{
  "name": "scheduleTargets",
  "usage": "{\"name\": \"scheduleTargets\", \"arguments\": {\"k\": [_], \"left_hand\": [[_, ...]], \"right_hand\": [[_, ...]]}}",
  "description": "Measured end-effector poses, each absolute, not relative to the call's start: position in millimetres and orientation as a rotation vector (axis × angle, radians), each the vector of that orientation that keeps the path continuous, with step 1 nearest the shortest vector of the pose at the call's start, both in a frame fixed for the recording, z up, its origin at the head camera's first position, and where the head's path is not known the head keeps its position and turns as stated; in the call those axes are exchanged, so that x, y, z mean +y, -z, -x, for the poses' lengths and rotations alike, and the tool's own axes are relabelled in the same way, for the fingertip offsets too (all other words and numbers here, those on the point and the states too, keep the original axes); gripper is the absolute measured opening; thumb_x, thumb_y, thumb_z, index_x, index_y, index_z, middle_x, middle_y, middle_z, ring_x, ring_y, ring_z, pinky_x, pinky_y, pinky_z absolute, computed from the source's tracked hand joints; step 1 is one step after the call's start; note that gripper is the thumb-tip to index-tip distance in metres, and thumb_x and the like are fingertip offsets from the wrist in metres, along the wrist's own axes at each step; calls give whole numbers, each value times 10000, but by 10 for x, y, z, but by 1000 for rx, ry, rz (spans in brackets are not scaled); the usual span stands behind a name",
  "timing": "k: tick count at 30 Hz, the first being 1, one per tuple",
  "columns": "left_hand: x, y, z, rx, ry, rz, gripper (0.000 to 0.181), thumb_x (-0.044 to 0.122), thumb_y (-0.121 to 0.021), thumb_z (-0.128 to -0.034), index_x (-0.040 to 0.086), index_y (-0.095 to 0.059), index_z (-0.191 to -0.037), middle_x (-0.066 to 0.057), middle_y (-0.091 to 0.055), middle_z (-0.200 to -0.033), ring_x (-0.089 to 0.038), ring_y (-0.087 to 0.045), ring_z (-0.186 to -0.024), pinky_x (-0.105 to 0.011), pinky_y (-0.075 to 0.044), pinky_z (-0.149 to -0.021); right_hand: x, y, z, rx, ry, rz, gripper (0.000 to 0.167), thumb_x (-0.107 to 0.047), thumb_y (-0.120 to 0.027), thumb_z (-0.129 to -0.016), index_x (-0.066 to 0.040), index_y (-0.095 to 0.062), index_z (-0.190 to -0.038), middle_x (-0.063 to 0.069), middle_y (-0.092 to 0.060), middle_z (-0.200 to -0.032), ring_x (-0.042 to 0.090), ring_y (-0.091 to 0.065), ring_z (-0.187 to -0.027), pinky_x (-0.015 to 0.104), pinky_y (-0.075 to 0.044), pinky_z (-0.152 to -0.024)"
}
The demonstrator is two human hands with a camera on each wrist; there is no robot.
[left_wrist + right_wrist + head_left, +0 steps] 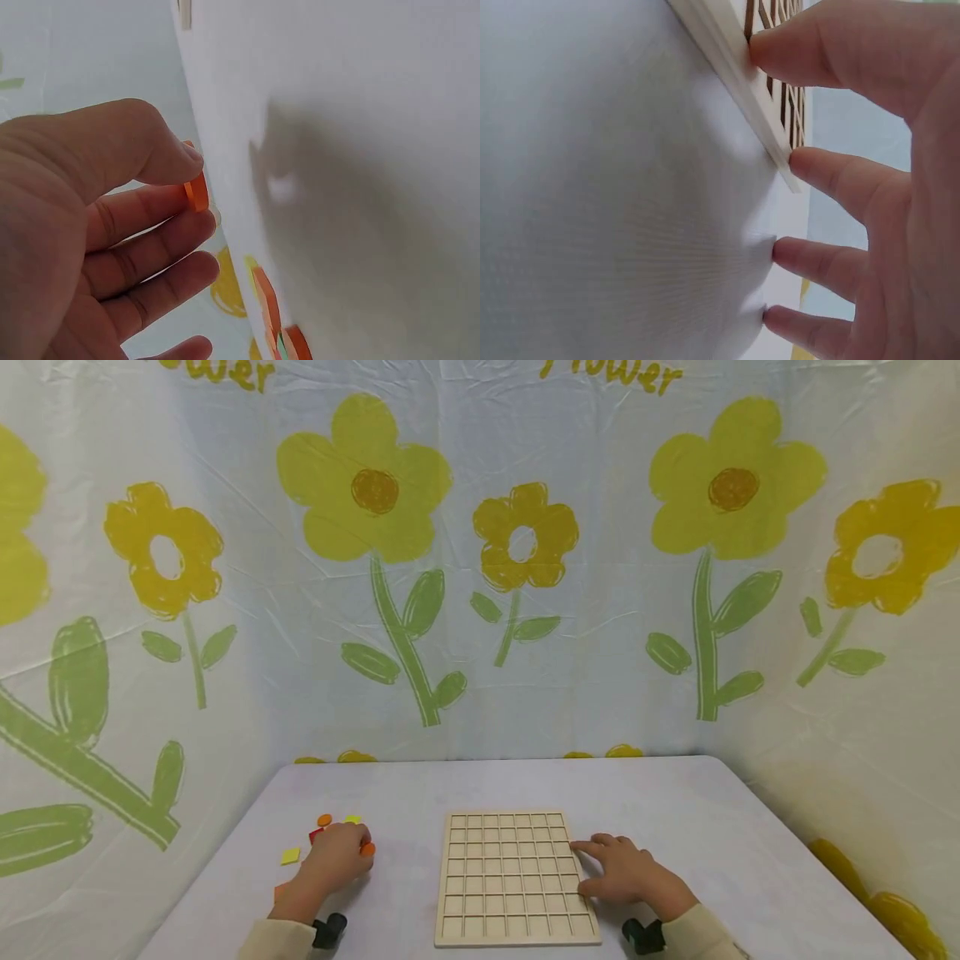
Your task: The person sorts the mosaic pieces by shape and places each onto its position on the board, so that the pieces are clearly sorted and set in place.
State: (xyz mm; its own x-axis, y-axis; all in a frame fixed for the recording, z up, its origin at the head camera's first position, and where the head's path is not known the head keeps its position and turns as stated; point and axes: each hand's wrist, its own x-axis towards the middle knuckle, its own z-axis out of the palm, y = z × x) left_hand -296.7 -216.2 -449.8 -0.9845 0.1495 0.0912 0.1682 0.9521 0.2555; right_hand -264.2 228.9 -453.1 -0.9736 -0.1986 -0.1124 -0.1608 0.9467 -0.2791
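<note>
Between thumb and fingertips, my left hand (336, 862) pinches an orange disc (367, 850), held above the tabletop at the left. The left wrist view shows the orange disc (197, 191) edge-on under the thumb. A pale wooden grid board (517, 881) with rows of square cells lies flat in the middle of the table. On its right edge rest the thumb and index finger of my right hand (626, 872). Its other fingertips touch the table beside the board (727, 67) in the right wrist view, and it holds nothing.
Around my left hand lie another orange disc (324, 820), yellow squares (290, 856), a red piece (316, 835) and an orange-red piece (281, 892) partly behind the wrist. A flower-printed cloth (600, 677) stands behind the white table (637, 793).
</note>
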Motion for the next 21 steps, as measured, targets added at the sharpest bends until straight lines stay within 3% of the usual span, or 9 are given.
{"name": "scheduleTargets", "arguments": {"k": [11, 21], "left_hand": [[-1863, 4492, 2958, -3117, 569, 182, 254, 198, -723, -823, 84, -663, -1042, -17, -602, -899, -184, -517, -788, -386, -517, -737], [-1597, 4513, 2896, -3061, 618, 188, 247, 195, -729, -804, 107, -672, -1027, -14, -596, -909, -192, -510, -815, -400, -516, -805]], "right_hand": [[2261, 4491, 2643, 2902, 481, 272, 667, -392, -713, -779, -199, -519, -1387, 184, -462, -1430, 473, -441, -1287, 661, -384, -977], [2277, 4518, 2647, 2862, 455, 239, 679, -396, -685, -791, -223, -486, -1417, 176, -430, -1462, 460, -438, -1296, 674, -378, -974]]}}
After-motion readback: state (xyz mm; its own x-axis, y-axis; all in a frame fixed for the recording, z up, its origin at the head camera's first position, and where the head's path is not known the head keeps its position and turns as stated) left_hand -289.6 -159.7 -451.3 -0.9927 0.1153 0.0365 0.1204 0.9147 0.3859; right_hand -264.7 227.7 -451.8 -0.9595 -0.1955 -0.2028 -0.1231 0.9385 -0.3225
